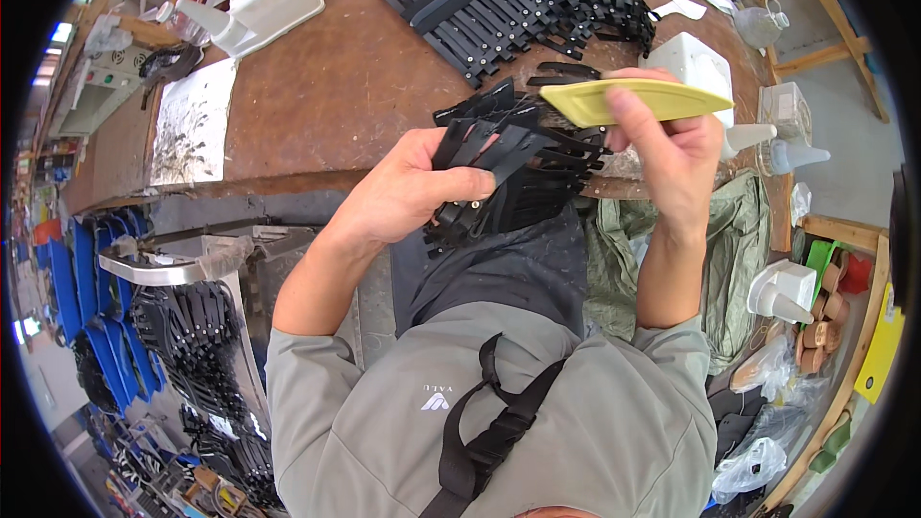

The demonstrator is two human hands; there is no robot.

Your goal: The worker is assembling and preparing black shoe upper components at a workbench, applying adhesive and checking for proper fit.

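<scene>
My left hand (408, 190) is closed round a bundle of black strap pieces (513, 149) with small metal studs, its thumb pressed across the top. The bundle hangs over my lap at the table's front edge. My right hand (672, 149) grips a long, flat, yellow-green piece (681, 98), shaped like a shoe sole and tapering at one end. Its left tip lies above the far side of the bundle. A loose black strap (566, 69) shows just beyond that tip; I cannot tell what it rests on.
On the brown table (317, 86) lies a large heap of black studded straps (508, 5). White nozzled containers (278, 0) stand left and right. A stained paper sheet (192, 125) lies at left. Beside me are a metal-rimmed rack (173, 273) with black straps and a green sack (715, 269).
</scene>
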